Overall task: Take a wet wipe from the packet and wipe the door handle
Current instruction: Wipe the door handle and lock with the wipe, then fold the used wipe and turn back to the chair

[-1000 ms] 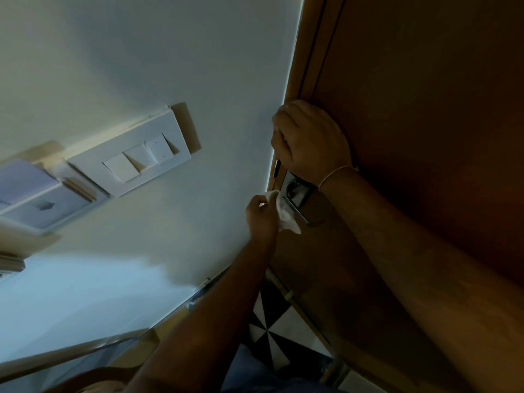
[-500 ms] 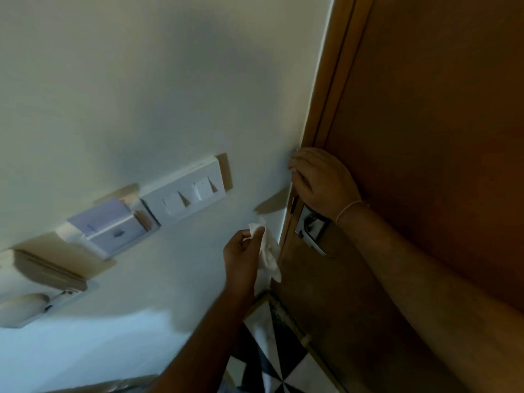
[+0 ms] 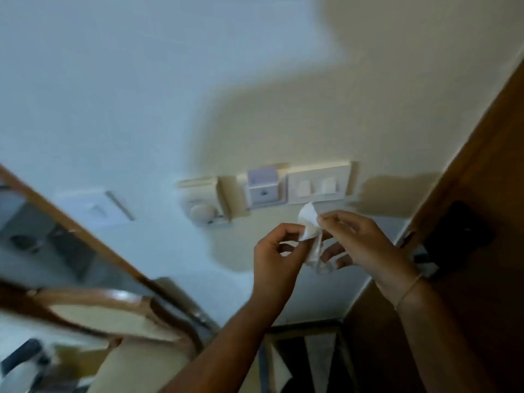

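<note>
Wipe [image 3: 309,234] pinched between both hands' fingertips

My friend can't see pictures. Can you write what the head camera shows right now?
Two bare hands hold a small white wet wipe between them, the left hand and right hand each pinching it. Behind them a cream wall carries a light switch plate, with a brown wooden door at the right.
</note>
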